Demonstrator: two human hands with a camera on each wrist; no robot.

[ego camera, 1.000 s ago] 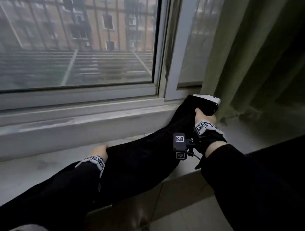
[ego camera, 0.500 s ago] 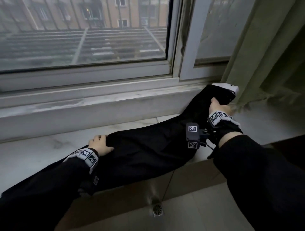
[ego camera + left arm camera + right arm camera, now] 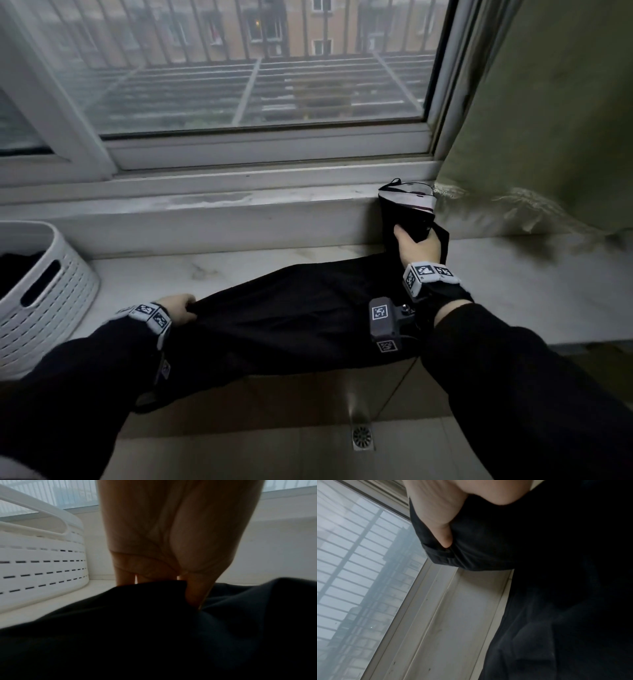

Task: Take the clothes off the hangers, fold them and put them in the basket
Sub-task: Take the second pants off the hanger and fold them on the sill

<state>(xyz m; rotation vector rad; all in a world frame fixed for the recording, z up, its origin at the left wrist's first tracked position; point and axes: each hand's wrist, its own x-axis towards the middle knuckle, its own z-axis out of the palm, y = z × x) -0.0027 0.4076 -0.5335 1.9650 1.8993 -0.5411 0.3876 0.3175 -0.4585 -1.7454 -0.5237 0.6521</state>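
Note:
A pair of black trousers (image 3: 291, 308) lies stretched along the pale stone ledge (image 3: 239, 267) under the window. My left hand (image 3: 180, 308) pinches the cloth at its left part, thumb (image 3: 195, 596) pressed into a fold of the black trousers (image 3: 154, 635). My right hand (image 3: 416, 245) grips the waistband end and holds it upright against the sill, its white lining (image 3: 409, 193) showing on top. In the right wrist view my thumb (image 3: 444, 536) digs into the black trousers (image 3: 505, 540). A white slotted basket (image 3: 51, 291) stands at the far left, with dark cloth inside.
The window frame and raised sill (image 3: 222, 202) run along the back of the ledge. A green curtain (image 3: 534, 120) hangs at the right, its hem on the ledge. Below the ledge is tiled floor with a round drain (image 3: 362, 437). The basket (image 3: 41, 566) stands close to my left hand.
My view has swung left and the basket has come into sight. My right hand has raised the waistband end upright; my left hand has closed on the cloth.

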